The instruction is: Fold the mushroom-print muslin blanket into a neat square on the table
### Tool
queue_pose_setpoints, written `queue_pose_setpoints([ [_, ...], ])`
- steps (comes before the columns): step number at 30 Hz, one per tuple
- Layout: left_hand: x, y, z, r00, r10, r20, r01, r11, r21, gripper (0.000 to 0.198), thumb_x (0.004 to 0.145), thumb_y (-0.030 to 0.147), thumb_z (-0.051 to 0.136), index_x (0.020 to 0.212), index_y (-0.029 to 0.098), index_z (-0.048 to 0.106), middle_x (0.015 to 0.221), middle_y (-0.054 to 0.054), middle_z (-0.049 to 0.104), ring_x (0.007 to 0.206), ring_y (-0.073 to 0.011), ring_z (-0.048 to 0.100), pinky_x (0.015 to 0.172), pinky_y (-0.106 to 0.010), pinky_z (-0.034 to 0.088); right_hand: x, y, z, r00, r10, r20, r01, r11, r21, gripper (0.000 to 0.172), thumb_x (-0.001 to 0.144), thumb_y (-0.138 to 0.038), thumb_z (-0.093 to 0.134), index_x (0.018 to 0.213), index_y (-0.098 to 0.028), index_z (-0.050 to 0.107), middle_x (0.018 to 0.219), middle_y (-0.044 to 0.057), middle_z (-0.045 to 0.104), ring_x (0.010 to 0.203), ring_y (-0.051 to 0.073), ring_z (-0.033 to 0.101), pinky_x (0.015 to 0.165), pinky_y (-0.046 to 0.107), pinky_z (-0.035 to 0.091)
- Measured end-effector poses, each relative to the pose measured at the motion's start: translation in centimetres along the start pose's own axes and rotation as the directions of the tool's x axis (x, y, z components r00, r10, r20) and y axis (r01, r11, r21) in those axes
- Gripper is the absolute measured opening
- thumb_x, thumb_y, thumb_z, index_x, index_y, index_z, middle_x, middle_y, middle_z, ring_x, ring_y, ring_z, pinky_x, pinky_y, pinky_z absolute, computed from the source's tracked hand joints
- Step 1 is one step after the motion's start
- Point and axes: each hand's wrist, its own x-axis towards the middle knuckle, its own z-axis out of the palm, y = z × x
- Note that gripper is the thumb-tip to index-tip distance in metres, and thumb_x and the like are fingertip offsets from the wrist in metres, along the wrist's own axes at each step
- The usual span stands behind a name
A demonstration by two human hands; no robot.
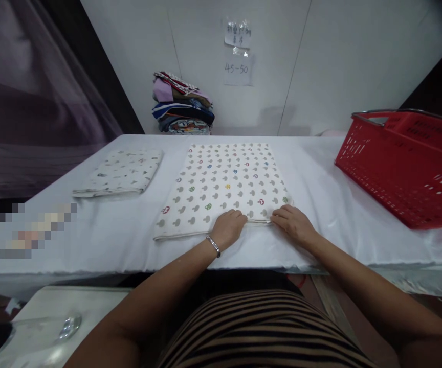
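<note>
A white folded cloth (221, 176) printed with grey and coloured mushrooms lies flat on the table in front of me. My left hand (228, 228), with a metal bracelet at the wrist, grips its near edge around the middle, fingers closed over the fabric. At the near right corner, my right hand (294, 224) is closed on the same edge, thumb out of sight. A short stretch of the layered edge shows between both hands. To the left lies a smaller folded cloth (123, 173) with a sparse print, touched by neither hand.
A white sheet covers the table (102, 245). On the right stands a red plastic basket (401, 168) with metal handles. Folded fabrics (184, 105) are piled at the back against the wall, below and left of paper signs (238, 69). A white stool-like surface (86, 296) sits lower left.
</note>
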Motion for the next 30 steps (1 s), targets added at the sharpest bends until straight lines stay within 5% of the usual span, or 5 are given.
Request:
queue_pose_setpoints([
  [6, 0.2, -0.1, 0.4, 1.000, 0.021, -0.015, -0.021, 0.999, 0.024, 0.017, 0.091, 0.014, 0.042, 0.089, 0.018, 0.059, 0.084, -0.004, 0.058, 0.081, -0.0178, 0.052, 0.069, -0.032, 0.042, 0.6, -0.1, 1.2, 0.998, -0.057, -0.015, 0.057, 0.998, 0.006, 0.022, 0.094, -0.022, 0.044, 0.103, -0.021, 0.064, 0.094, 0.006, 0.066, 0.087, 0.020, 0.049, 0.072, 0.033, 0.031],
  [10, 0.0, -0.1, 0.6, 0.997, 0.051, -0.062, -0.050, 0.999, 0.004, 0.020, 0.091, 0.013, 0.039, 0.095, 0.018, 0.058, 0.085, -0.005, 0.060, 0.081, -0.0178, 0.053, 0.070, -0.032, 0.043, 1.2, -0.2, 1.6, 0.996, 0.061, -0.059, -0.058, 0.997, 0.053, 0.021, 0.093, -0.022, 0.045, 0.100, -0.021, 0.065, 0.091, 0.005, 0.067, 0.085, 0.019, 0.052, 0.072, 0.033, 0.033],
  [17, -0.4, 0.6, 0.4, 0.970, 0.187, -0.157, -0.191, 0.981, -0.010, 0.020, 0.090, 0.014, 0.042, 0.087, 0.019, 0.061, 0.124, -0.005, 0.053, 0.109, -0.0201, 0.047, 0.084, -0.035, 0.041, 1.8, -0.2, 2.2, 0.985, 0.166, -0.057, -0.156, 0.977, 0.147, 0.022, 0.092, -0.026, 0.048, 0.101, -0.023, 0.067, 0.087, 0.005, 0.067, 0.081, 0.019, 0.055, 0.070, 0.033, 0.037],
  [24, 0.5, 1.0, 0.5, 0.981, 0.168, -0.099, -0.167, 0.986, 0.021, 0.024, 0.091, 0.013, 0.040, 0.079, 0.016, 0.060, 0.121, -0.006, 0.055, 0.112, -0.0221, 0.045, 0.085, -0.037, 0.039, 1.7, -0.3, 2.0, 0.986, 0.153, -0.064, -0.143, 0.979, 0.146, 0.021, 0.092, -0.026, 0.048, 0.101, -0.020, 0.067, 0.086, 0.006, 0.067, 0.080, 0.019, 0.055, 0.070, 0.032, 0.036],
  [30, 0.5, 0.9, 0.3, 0.984, 0.037, -0.175, -0.075, 0.973, -0.219, 0.019, 0.091, 0.020, 0.045, 0.081, 0.017, 0.061, 0.111, -0.005, 0.059, 0.105, -0.0183, 0.049, 0.085, -0.034, 0.042, 1.3, -0.3, 2.1, 0.988, 0.101, -0.115, -0.087, 0.989, 0.120, 0.022, 0.093, -0.026, 0.046, 0.099, -0.019, 0.067, 0.087, 0.006, 0.066, 0.080, 0.018, 0.054, 0.071, 0.031, 0.036],
])
